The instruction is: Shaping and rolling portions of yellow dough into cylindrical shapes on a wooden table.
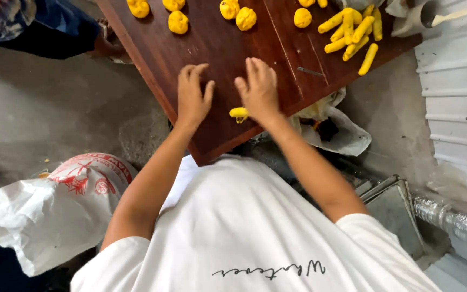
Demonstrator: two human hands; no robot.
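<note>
On the dark wooden desk (212, 43), near its front edge, both hands lie palm-down side by side. Left hand (192, 97): fingers spread and slightly curled, tips on bare wood, holding nothing. Right hand (259, 92): fingers spread flat, not closed on anything; a small yellow dough piece (239, 113) sits at the heel of the palm, touching or just under it, close to the desk edge. Looks like it's being rolled under the hand, but can't tell for sure.

Progress, judging by what lies there: a good part is done. At the far side of the desk, shaped dough is already set out in 2 kinds. Round lumps (246, 18): 6 in view, some cut by the frame top, so maybe more. Finger-shaped rolls (352, 32): approx 8 in a loose pile at the far right, plus bits at the top edge, count not exact since they overlap. The piece by the right hand is still short and stubby, so not finished.

Other stuff: 1 thin dark metal bit (310, 71) on the desk right of the hands, 1 white printed sack (55, 211) on the floor at left, 1 crumpled plastic bag (333, 130) under the desk edge at right, another person's arm at top left.
</note>
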